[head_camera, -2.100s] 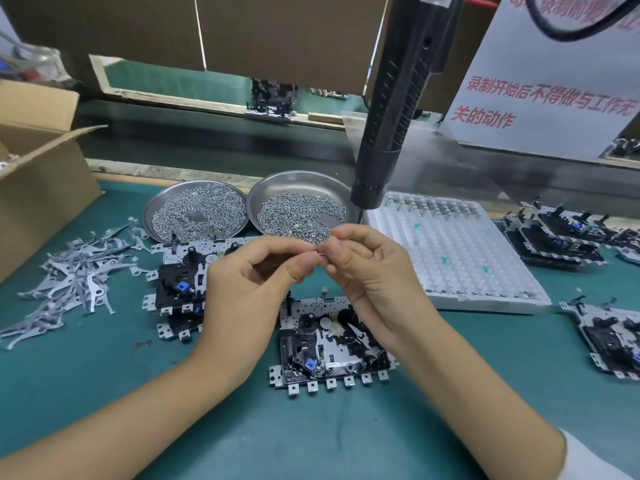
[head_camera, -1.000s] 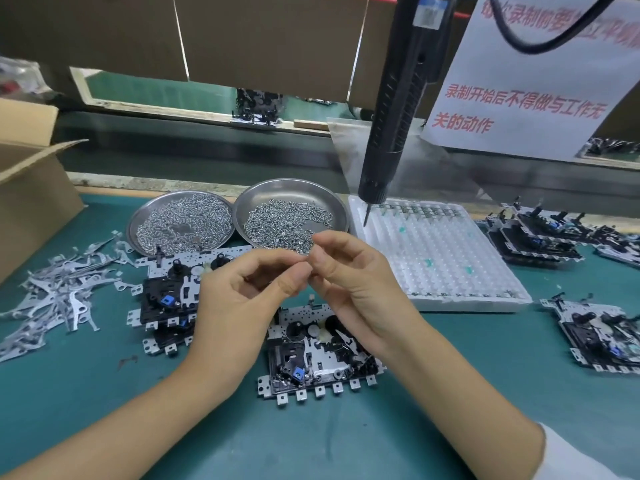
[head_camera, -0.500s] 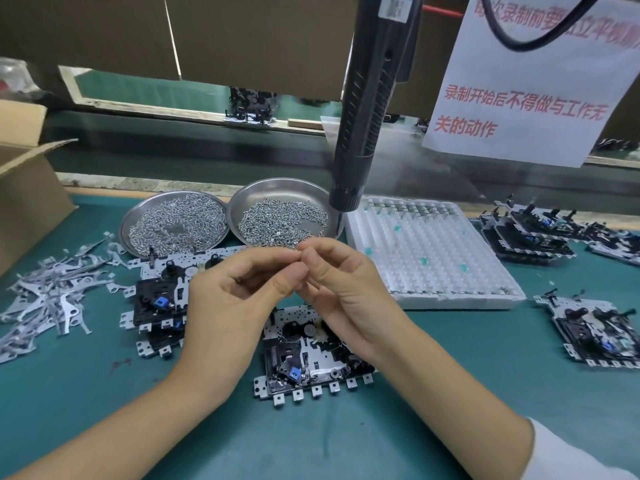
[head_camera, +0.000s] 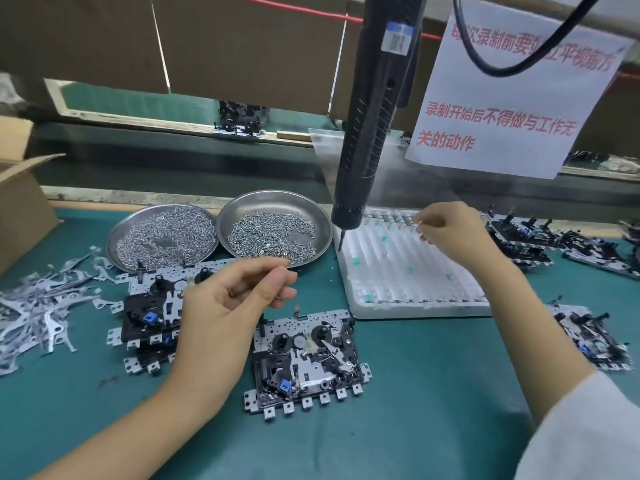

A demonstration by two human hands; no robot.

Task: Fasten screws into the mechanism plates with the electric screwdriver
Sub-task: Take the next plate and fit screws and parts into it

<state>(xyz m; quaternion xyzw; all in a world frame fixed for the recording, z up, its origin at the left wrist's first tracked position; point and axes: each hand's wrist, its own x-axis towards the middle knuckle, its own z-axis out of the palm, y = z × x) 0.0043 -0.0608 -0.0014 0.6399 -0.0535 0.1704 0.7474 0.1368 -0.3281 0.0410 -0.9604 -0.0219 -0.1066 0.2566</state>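
No screw is being driven yet: the left hand (head_camera: 239,299) pinches something tiny above the grey metal mechanism plate (head_camera: 306,362), the right hand (head_camera: 450,233), fingers curled, contents unclear, reaches past the untouched black hanging electric screwdriver (head_camera: 370,133).

The electric screwdriver (head_camera: 372,133) runs out of the top edge, so what it hangs from is unseen. Whatever the left hand (head_camera: 228,306) pinches is too small to tell; the right hand (head_camera: 450,233) is blurred. The left forearm covers part of the stacked mechanism plates (head_camera: 149,317) near the desk's left side.
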